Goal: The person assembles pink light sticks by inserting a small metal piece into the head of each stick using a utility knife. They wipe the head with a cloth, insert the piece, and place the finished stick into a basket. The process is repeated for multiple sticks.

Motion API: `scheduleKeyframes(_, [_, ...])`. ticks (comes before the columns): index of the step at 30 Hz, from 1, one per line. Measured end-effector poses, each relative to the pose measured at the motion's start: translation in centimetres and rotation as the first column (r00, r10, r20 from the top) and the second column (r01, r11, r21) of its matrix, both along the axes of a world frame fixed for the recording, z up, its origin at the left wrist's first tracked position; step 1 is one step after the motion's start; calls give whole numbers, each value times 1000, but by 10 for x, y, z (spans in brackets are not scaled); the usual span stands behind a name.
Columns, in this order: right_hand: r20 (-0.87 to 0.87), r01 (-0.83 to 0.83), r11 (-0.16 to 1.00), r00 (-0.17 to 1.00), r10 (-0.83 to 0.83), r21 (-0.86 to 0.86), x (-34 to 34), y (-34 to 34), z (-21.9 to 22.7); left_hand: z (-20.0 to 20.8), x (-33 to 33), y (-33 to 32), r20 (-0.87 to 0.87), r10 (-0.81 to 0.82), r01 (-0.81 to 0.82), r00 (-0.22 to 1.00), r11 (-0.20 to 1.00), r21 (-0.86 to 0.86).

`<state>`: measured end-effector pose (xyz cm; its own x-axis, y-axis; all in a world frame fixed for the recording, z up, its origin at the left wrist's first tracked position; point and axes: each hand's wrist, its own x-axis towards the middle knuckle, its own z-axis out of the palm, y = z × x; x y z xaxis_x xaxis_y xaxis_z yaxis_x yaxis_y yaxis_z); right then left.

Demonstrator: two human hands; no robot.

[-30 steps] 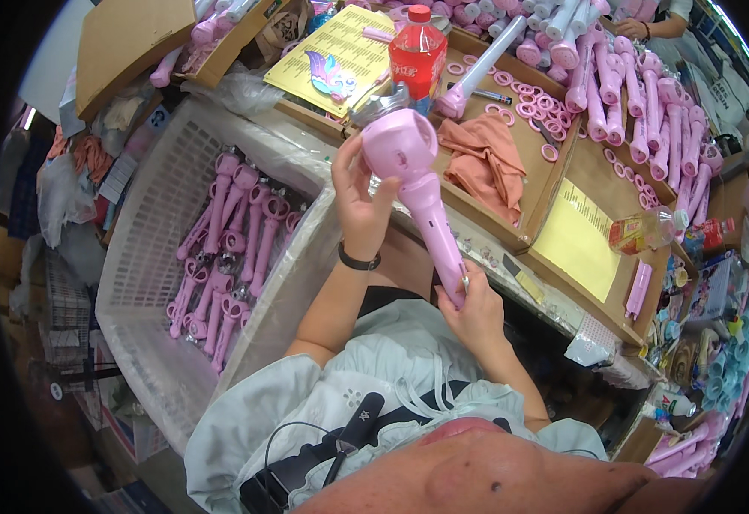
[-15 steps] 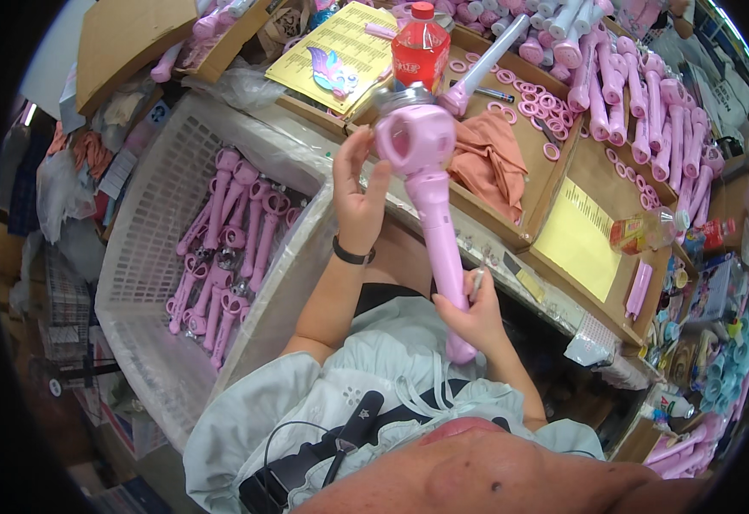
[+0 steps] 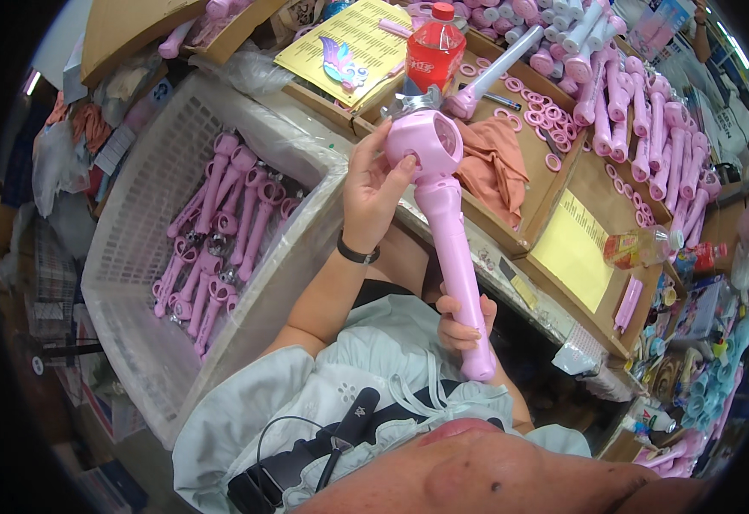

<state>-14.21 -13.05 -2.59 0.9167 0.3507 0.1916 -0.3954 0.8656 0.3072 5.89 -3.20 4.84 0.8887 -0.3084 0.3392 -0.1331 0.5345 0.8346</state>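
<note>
A pink toy wand (image 3: 449, 248) with a hollow, ring-shaped head and a clear, shiny crown-like top slants in front of my body. My left hand (image 3: 373, 184) is closed on the wand's head, its thumb pressed against the rounded side near an opening. Lower down, my right hand (image 3: 463, 325) has its fingers wrapped round the handle, just above the bottom end. Behind the wand's head stand a red-labelled drink bottle (image 3: 435, 53) and a crumpled salmon-coloured cloth (image 3: 493, 171).
On my left, a white plastic basket (image 3: 126, 184) holds several similar pink wands (image 3: 220, 184). Cardboard trays on the bench carry pink rings (image 3: 549, 116), yellow printed sheets (image 3: 570, 244) and a lying bottle (image 3: 634, 248). Pink and white wand parts (image 3: 640, 111) are heaped at the far right.
The wand has turned about its length, so the head's opening faces more to the right. My left thumb now presses on the head, and my right fingers have shifted round the handle.
</note>
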Motion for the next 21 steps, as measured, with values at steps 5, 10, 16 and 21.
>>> scheduleKeyframes(5, [55, 1, 971, 998, -15, 241, 0, 11, -11, -4, -1, 0, 1, 36, -36, 999, 999, 38])
scheduleKeyframes(10, [40, -9, 993, 999, 4, 119, -1, 9, -7, -7, 2, 2, 22, 20, -21, 1000, 999, 47])
scheduleKeyframes(16, [94, 185, 671, 981, -170, -718, 2, -7, 20, -6, -15, -10, -68, -210, 175, 975, 924, -341])
scheduleKeyframes(21, [410, 304, -392, 884, -224, -868, 19, -17, 40, -12, -15, -4, -169, -548, 428, 819, 780, -456])
